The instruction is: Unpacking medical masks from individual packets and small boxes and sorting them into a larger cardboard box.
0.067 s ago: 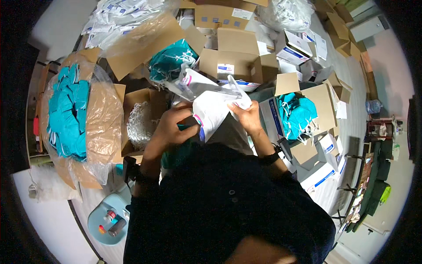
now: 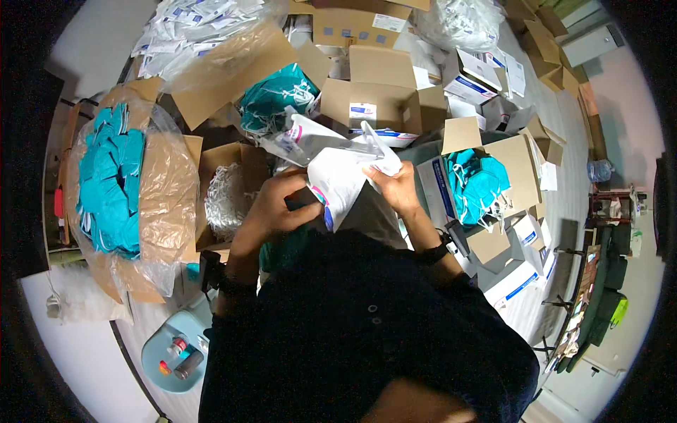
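In front of my chest I hold a white plastic pouch [image 2: 337, 176] with pink and blue print. My right hand [image 2: 398, 189] pinches its right side, thumb on the near face. At its left edge is my left hand [image 2: 271, 210], thumb and fingers curved round a gap with their tips against the pouch. A crumpled, partly clear wrapper [image 2: 307, 139] lies just beyond and touches the pouch in view. Left of my left hand, a carton [image 2: 204, 166] holds a heap of white straps [image 2: 226, 201]. Right of my right hand stands a box of teal face masks [image 2: 474, 185].
At far left, more teal masks [image 2: 109, 183] fill a plastic-lined carton [image 2: 168, 187]. An open brown box [image 2: 381, 67] stands ahead, with a pile of white packets [image 2: 194, 25] at back left. A light-blue tub [image 2: 159, 363] with bottles sits at lower left.
The pouch's lower end has shifted slightly right and down. My left thumb and fingertips have moved a little closer in against its edge. My right hand has hardly moved.
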{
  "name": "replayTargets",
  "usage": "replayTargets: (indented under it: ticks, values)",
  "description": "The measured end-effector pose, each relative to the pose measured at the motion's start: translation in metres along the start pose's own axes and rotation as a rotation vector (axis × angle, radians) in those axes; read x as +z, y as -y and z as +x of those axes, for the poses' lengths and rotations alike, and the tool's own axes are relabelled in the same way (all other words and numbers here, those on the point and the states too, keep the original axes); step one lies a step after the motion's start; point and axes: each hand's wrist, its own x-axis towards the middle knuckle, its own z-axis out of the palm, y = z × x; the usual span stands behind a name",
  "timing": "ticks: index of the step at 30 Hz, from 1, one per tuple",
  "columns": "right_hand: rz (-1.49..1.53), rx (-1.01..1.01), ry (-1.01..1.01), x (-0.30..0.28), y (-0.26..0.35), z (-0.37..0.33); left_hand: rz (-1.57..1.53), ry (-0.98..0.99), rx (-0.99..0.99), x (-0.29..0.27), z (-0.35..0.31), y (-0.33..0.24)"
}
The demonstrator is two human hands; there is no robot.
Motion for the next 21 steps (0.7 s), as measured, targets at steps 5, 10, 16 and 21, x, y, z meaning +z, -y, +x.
replayTargets:
  ticks: [5, 10, 16, 21]
  values:
    - [-0.039, -0.051, 0.023, 0.000, -0.002, 0.008, -0.261, -0.116, -0.283, 0.001, 0.002, -0.015]
    - [-0.115, -0.130, -0.063, -0.014, -0.016, 0.013, -0.229, -0.454, -0.254, 0.007, 0.002, 0.017]
    - [0.276, 0.014, -0.448, -0.074, -0.030, 0.036, -0.369, -0.756, -0.252, -0.027, -0.014, 0.031]
    - [0.532, 0.149, -0.293, -0.051, -0.014, 0.057, -0.267, -0.598, -0.414, -0.028, -0.041, 0.079]
